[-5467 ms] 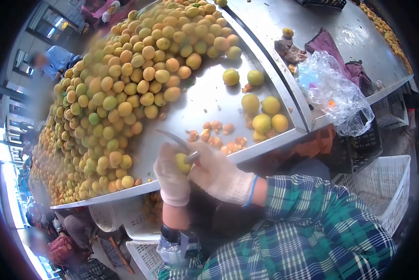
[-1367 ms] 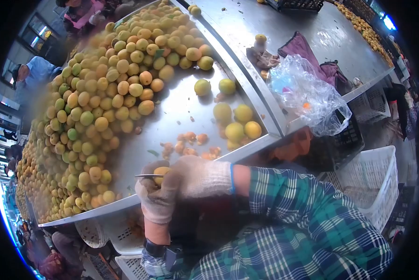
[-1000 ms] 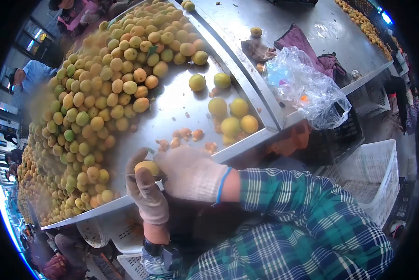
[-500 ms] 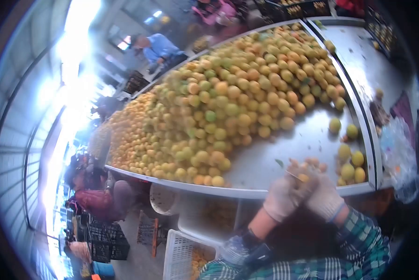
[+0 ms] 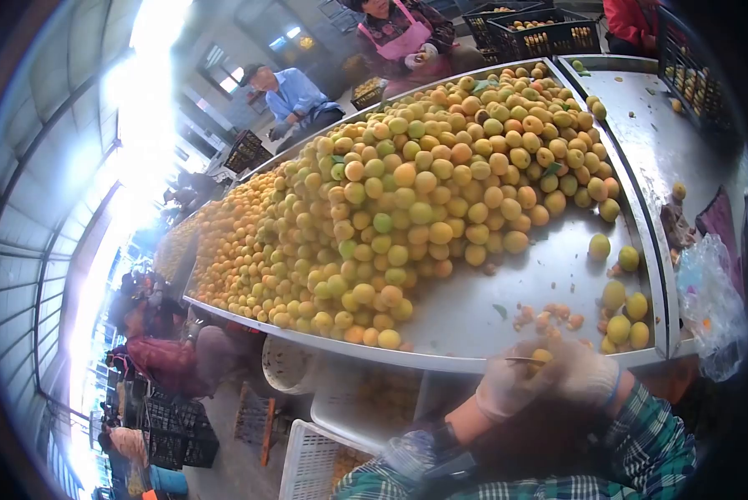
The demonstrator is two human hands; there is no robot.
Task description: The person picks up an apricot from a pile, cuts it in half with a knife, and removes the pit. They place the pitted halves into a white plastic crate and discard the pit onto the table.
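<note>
- Apricot (image 5: pixel 541 356) in hand: small, yellow-orange, only a bit of its skin peeking out between the gloves, so no clue about the rest of it. It's just off the near edge of the metal table (image 5: pixel 465 317).
- Left hand (image 5: pixel 505 388), in a pale, dirty-looking glove, has its fingers curled in round the fruit, so pretty much closed on it.
- Right hand (image 5: pixel 590 372), same kind of glove, is pressed in from the other side. Fingers are too blurred to tell how closed they are or what they've got.
- Thin blade (image 5: pixel 520 360) pokes out right beside the fruit, handle hidden.
- Just past the hands: orange-brown scraps (image 5: pixel 549 318) on the bare metal, plus a green leaf (image 5: pixel 500 311).
- Off to the right, a loose bunch of yellow-green fruits (image 5: pixel 618 329), rounder and smooth-looking.
- Behind all that, a massive pile of apricots (image 5: pixel 440 196), green through yellow to blushed orange.
- Further out: crumpled clear plastic bag (image 5: pixel 714 304), white crate (image 5: pixel 301 467) below the table, co-worker in a pink apron (image 5: pixel 397 37) across it.
</note>
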